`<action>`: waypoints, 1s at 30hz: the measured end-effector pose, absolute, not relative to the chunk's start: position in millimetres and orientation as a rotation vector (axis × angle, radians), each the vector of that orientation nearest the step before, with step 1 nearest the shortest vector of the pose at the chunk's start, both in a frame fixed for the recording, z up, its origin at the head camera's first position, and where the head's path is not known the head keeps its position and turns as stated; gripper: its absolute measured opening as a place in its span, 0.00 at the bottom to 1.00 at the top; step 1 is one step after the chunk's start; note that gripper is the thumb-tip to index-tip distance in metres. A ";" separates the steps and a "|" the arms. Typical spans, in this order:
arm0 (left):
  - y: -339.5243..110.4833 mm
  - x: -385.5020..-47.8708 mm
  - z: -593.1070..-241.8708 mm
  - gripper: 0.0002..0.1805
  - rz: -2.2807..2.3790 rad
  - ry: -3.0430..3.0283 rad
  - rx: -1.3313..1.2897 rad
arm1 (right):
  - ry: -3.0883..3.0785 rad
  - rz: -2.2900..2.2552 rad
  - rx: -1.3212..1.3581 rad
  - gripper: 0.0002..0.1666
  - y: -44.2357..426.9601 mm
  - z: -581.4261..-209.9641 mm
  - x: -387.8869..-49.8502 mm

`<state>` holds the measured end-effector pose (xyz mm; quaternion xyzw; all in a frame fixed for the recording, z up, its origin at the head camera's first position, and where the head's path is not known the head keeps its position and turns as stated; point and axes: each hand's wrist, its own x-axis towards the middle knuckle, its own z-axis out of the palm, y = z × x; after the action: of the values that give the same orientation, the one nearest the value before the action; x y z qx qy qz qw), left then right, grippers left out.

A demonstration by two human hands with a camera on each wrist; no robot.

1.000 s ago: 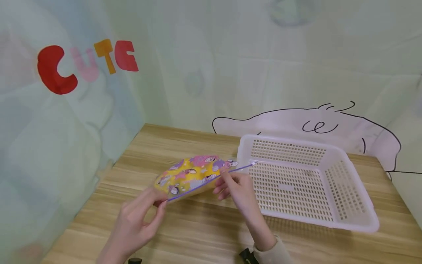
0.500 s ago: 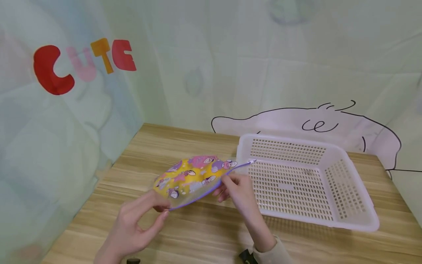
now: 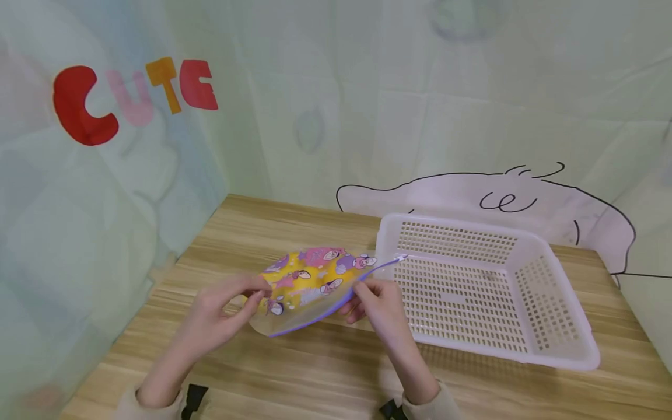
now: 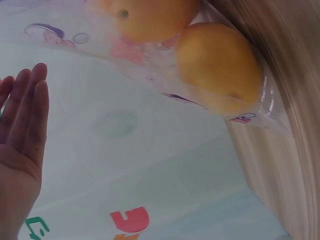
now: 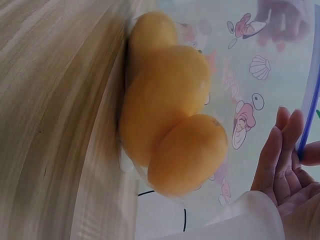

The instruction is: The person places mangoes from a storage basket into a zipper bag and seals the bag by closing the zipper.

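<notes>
A clear zip bag (image 3: 301, 283), printed with pink and purple cartoon figures, lies on its side on the table. Several smooth yellow-orange fruits (image 5: 167, 95) are inside it. My right hand (image 3: 387, 309) pinches the blue zip edge (image 5: 311, 107) between thumb and fingers. Past that hand, the strip's white end (image 3: 401, 258) reaches over the basket's left rim. My left hand (image 3: 217, 312) hovers at the bag's left end, thumb and forefinger close together; in the left wrist view its fingers (image 4: 35, 120) are straight and hold nothing. The bag's mouth bows toward me.
A white perforated plastic basket (image 3: 564, 350) stands on the wooden table (image 3: 325, 382) right of the bag. Behind the table hangs a pale printed cloth (image 3: 420, 128), with another at the left bearing coloured letters (image 3: 196, 84).
My left hand has let go of the zip edge's left corner and moved up and left. The zip edge has gone from straight to bowed. My right hand keeps its pinch.
</notes>
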<state>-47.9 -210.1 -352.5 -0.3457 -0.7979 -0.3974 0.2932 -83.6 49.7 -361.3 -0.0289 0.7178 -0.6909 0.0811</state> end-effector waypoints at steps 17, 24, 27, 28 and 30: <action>-235.6 -94.5 -366.3 0.17 -0.978 -2.821 -0.520 | 2.254 -1.948 -0.092 0.16 52.9 -359.9 -81.2; -244.9 -117.6 -378.6 0.23 -1.111 -2.886 -0.524 | 2.333 -1.857 -0.142 0.15 56.7 -359.4 -85.1; -247.5 -123.6 -381.6 0.24 -1.152 -2.939 -0.567 | 2.364 -1.806 -0.180 0.16 59.0 -357.8 -86.8; -248.2 -125.2 -382.5 0.25 -1.175 -2.960 -0.583 | 2.378 -1.788 -0.194 0.16 59.8 -356.8 -87.2; -249.2 -127.8 -384.2 0.26 -1.228 -2.999 -0.610 | 2.401 -1.752 -0.218 0.16 61.3 -354.9 -88.5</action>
<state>-127.8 -249.2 -384.2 -0.1844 -0.9067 -0.3713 -0.0782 -88.5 61.3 -354.9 -0.0730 0.8030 -0.5860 0.0805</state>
